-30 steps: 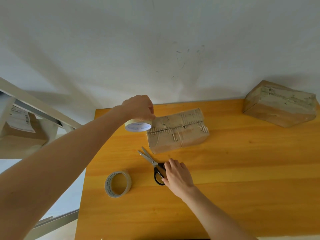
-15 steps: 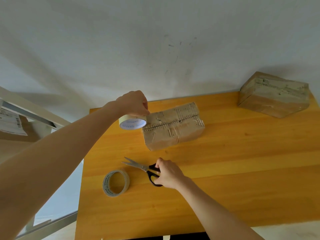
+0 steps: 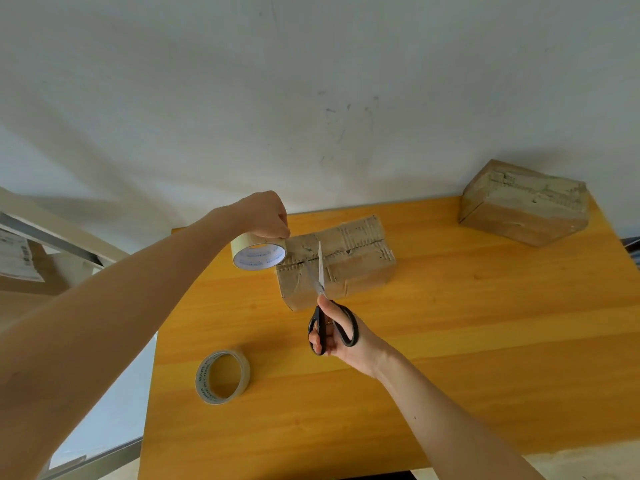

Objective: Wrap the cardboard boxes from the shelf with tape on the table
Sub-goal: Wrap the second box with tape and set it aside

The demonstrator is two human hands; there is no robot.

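A worn cardboard box (image 3: pixel 349 261) lies on the orange wooden table (image 3: pixel 450 341), its top ragged along the seam. My left hand (image 3: pixel 266 216) grips a roll of tape (image 3: pixel 258 254) held in the air just off the box's left end. My right hand (image 3: pixel 341 336) grips black-handled scissors (image 3: pixel 323 306), raised off the table with the blades pointing up over the box's front left part. Whether a strip of tape runs from the roll to the box is too faint to tell.
A second cardboard box (image 3: pixel 523 202) stands at the table's far right corner against the white wall. Another tape roll (image 3: pixel 223 375) lies on the table near the left edge. A shelf with a labelled carton (image 3: pixel 20 261) is at the far left.
My right hand picked the scissors up from the table and swung them upright toward the box. My left hand kept the tape roll at the box's left end.
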